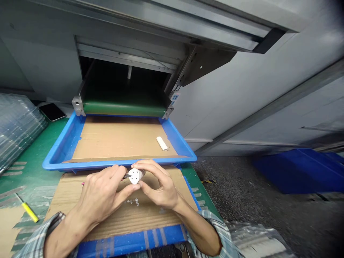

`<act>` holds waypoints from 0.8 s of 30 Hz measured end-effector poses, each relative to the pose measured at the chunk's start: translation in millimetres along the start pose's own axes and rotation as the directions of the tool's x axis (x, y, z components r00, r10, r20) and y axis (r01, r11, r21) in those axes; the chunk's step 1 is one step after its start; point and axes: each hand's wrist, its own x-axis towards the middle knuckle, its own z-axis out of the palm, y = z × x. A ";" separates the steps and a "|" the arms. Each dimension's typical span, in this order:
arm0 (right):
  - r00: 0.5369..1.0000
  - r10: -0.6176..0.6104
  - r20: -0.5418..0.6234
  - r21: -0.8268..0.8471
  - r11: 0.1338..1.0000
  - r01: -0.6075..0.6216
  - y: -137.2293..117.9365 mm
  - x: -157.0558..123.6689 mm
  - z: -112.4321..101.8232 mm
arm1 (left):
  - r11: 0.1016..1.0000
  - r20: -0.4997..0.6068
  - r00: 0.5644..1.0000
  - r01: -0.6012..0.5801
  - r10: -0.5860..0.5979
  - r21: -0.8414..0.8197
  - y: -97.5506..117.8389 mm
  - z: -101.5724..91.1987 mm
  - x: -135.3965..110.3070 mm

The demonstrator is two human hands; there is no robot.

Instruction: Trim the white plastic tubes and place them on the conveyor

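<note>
My right hand [161, 184] grips a white cylindrical part [134, 177], its round end face with several small dark holes turned toward me. In my left hand [100, 188], a thin dark pointed tool [127, 176] is pinched, its tip at that end face; most of it is hidden by the fingers, so its kind does not show. Both hands are above a cardboard sheet [120, 224] with faint white writing. Beyond them, a similar white cylinder [162, 143] lies on the cardboard lining a blue tray [53, 154].
A green conveyor belt [123, 107] ends over the tray's far side. On the green table [40, 139] are a yellow-handled screwdriver [30, 212], a phone [52, 111] and a plastic-wrapped stack [18, 125]. A blue container [301, 170] stands on the floor at right.
</note>
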 end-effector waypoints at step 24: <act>0.985 -0.046 -0.164 -0.177 0.984 0.017 -2.7 -0.3 6.9 | 0.998 0.036 0.999 0.011 -0.013 0.059 5.0 6.3 -2.1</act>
